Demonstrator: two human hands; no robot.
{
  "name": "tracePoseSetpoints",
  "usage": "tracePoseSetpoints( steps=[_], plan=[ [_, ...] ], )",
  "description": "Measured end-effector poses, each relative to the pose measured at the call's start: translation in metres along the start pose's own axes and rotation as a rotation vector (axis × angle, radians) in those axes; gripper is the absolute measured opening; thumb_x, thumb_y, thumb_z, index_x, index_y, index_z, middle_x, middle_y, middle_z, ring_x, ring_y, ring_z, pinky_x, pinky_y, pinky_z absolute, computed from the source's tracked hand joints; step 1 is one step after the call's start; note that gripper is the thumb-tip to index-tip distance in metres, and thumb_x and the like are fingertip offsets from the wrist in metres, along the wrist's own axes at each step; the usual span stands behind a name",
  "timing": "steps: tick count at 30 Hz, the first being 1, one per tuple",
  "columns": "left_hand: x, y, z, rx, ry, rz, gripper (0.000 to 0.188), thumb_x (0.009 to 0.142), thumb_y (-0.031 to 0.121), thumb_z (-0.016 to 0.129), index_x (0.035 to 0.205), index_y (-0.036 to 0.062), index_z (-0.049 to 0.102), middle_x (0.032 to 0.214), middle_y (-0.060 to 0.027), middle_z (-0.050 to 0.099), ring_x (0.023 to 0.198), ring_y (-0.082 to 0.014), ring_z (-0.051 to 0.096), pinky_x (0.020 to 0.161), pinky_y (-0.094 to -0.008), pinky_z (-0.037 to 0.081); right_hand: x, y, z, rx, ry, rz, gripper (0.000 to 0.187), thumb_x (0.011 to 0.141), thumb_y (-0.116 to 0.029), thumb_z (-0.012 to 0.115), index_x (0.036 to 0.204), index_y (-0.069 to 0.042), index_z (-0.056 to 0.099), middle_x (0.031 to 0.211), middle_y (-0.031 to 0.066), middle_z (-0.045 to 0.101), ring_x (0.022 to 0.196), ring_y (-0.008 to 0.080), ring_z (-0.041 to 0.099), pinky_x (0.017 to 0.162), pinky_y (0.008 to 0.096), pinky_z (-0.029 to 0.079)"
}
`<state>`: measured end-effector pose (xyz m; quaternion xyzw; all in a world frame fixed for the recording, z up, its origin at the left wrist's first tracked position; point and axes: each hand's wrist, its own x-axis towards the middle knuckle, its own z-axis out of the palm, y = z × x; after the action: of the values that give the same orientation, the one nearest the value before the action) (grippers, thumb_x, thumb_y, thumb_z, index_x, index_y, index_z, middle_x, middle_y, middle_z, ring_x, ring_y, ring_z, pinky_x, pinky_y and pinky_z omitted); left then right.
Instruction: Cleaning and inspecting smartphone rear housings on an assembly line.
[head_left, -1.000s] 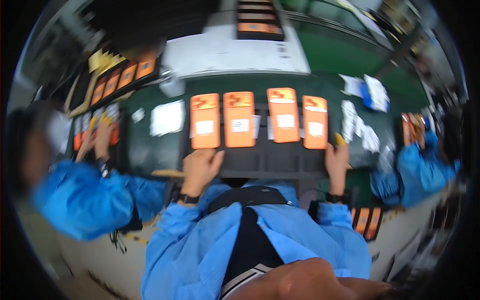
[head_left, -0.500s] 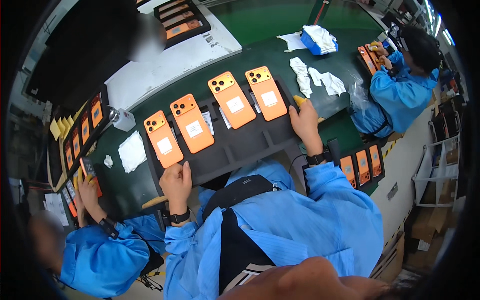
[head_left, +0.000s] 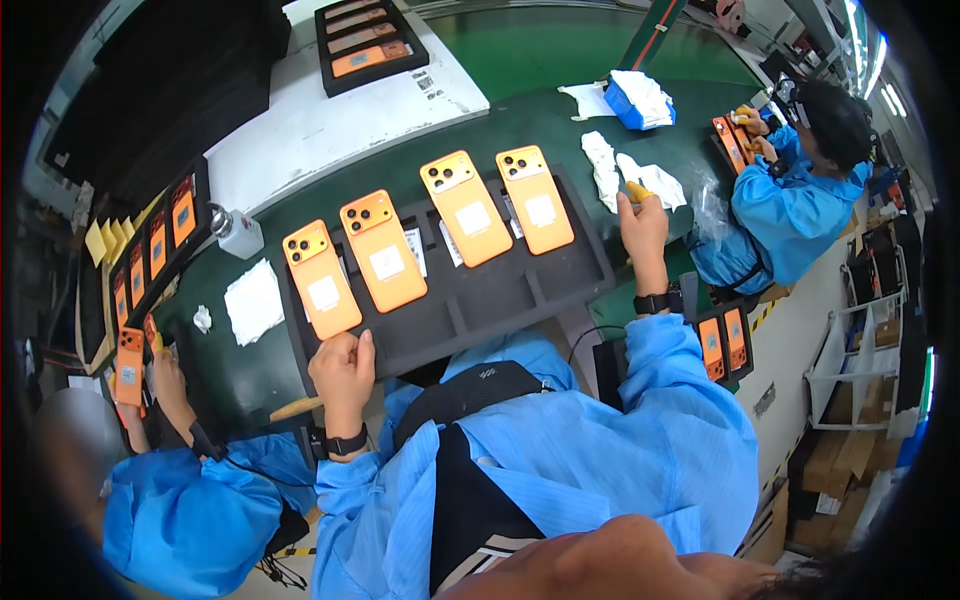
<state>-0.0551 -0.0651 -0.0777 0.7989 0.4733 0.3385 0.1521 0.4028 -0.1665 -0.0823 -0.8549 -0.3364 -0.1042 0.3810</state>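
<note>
Four flat, round-cornered orange phones (head_left: pixel 380 238), backs up, each with a square white label (head_left: pixel 386 263), saw in a slanting row across a shallow black tray with moulded compartments (head_left: pixel 500 290). Took that tray as the centre of the dial, with twelve at the top. Noticed printed white slips (head_left: pixel 416 252) showing beside some phones.

Between seven and eight, at the tray's near edge and just below the leftmost phone, found the bare left hand (head_left: pixel 343 375) curled into a loose fist, thumb up; could not tell whether gripping the edge or only resting there. Between two and three, found the right hand (head_left: pixel 645 230) beyond the tray's end and apart from it, fingers part-curled, with a yellow finger cover (head_left: pixel 637 190); could not tell whether grasping anything.

On the dark green tabletop (head_left: pixel 530 120), saw crumpled white cloths (head_left: pixel 599 165) at two, close by the right hand; a blue pack of white wipes (head_left: pixel 640 105) between one and two; a white bottle with a metallic top (head_left: pixel 238 235) just past nine. Around eight, noted a co-worker in a blue jacket (head_left: pixel 200 520) holding another orange phone (head_left: pixel 130 365).
</note>
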Motion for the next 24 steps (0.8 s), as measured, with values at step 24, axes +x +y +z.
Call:
tracePoseSetpoints(
  steps=[24],
  plan=[
    [0.016,0.003,0.004,0.159,-0.104,-0.080,0.036,0.086,0.016,0.066,0.059,0.0026,0.046,0.054,-0.0136,0.045,0.050,-0.0296,0.048,0.048,-0.0400,0.035,0.077,0.048,-0.002,-0.321,-0.062,-0.125,0.030,0.082,-0.026,0.071,0.100,-0.001,0.070,0.091,0.0186,0.061,0.084,0.0363,0.061,0.073,0.0438,0.048]
  ],
)
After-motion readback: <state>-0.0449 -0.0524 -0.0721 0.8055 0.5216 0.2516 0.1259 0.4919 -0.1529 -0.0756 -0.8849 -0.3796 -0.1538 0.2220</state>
